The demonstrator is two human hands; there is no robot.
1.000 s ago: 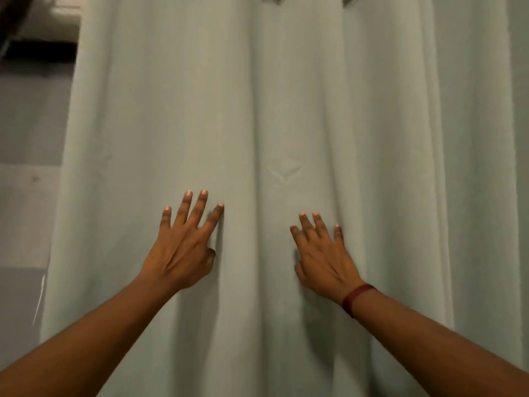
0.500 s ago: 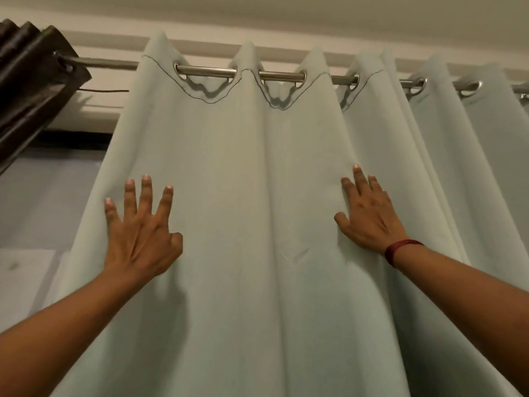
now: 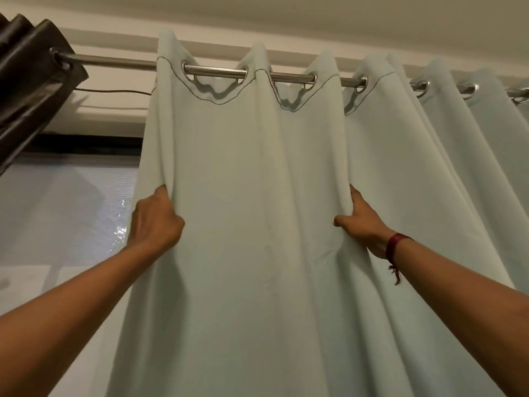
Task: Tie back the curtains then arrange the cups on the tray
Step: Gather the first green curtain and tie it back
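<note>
Across the centre and right of the frame, pale curtain [image 3: 257, 224]: hangs in long soft folds from the rod, spread wide, not yet gathered or tied
Curtain's handling: judged light and limp; it should bunch easily and slide on its rings, though a sharp tug could strain the eyelets
Where to take hold: the free left edge and a fold further right, at about the height the hands are at now, then draw the cloth together
Lower left, window [image 3: 65, 210]: uncovered beside the curtain's edge
Upper left corner, dark curtain [image 3: 25, 70]: bunched at the end of the rod
Along the top, rod [image 3: 120, 61]: metal, threaded through the eyelets
Left of centre, left hand [image 3: 156, 222]: fingers curled round the curtain's left edge, tips hidden in the cloth
Right of centre, right hand [image 3: 362, 224]: thumb in front, fingers tucked behind a fold, pinching it
Right wrist, wristband [image 3: 395, 245]: dark red
Top hem, eyelets [image 3: 187, 74]: metal rings
Cups and tray: not in view
</note>
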